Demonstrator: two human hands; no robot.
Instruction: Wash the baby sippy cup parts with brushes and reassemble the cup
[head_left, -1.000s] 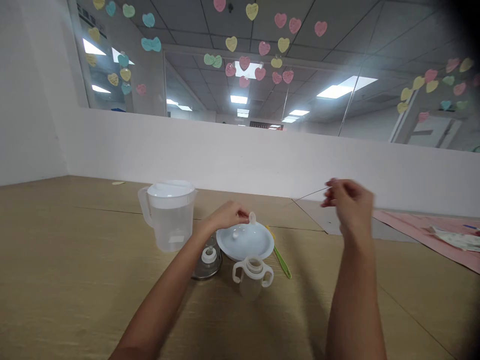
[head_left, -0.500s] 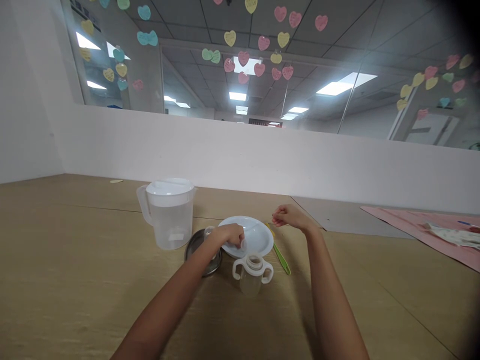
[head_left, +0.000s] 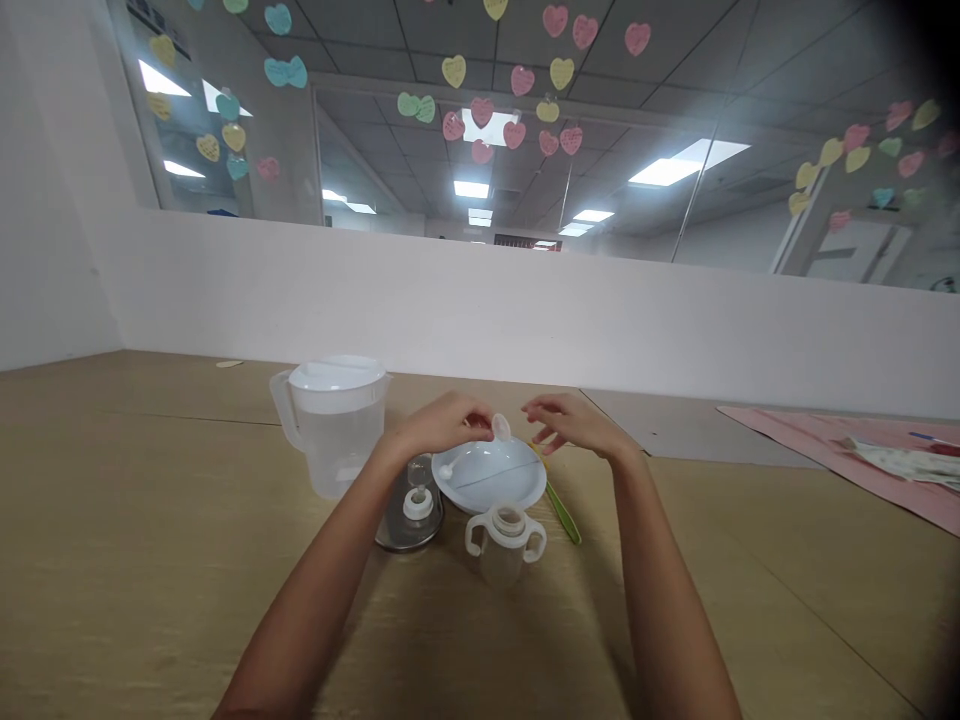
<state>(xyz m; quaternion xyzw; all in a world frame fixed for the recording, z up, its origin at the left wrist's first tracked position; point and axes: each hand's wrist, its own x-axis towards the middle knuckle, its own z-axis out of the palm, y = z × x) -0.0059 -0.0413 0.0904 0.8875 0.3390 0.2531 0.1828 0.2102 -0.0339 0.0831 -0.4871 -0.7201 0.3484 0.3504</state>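
Observation:
My left hand (head_left: 452,422) pinches a small clear round piece (head_left: 501,428) above the white bowl (head_left: 487,490). Just right of that piece, my right hand (head_left: 568,422) hangs with its fingers apart, holding nothing. In the bowl rests a thin item with a small white end (head_left: 446,471). In front of the bowl stands a two-handled bottle (head_left: 504,545), its top uncovered. On the metal tray (head_left: 405,538) to the left lies a white ring with a nipple (head_left: 418,503), with a clear cap (head_left: 420,470) behind it.
A lidded clear pitcher (head_left: 341,430) stands at the left behind my left forearm. A green brush handle (head_left: 562,515) lies right of the bowl. Further right, a pink cloth (head_left: 795,433) has a white cloth (head_left: 900,460) on it. A wall rises behind the table.
My left hand has risen from the bowl, now with the clear round piece plainly visible in its fingers. My right hand's fingers have spread and moved slightly left toward it.

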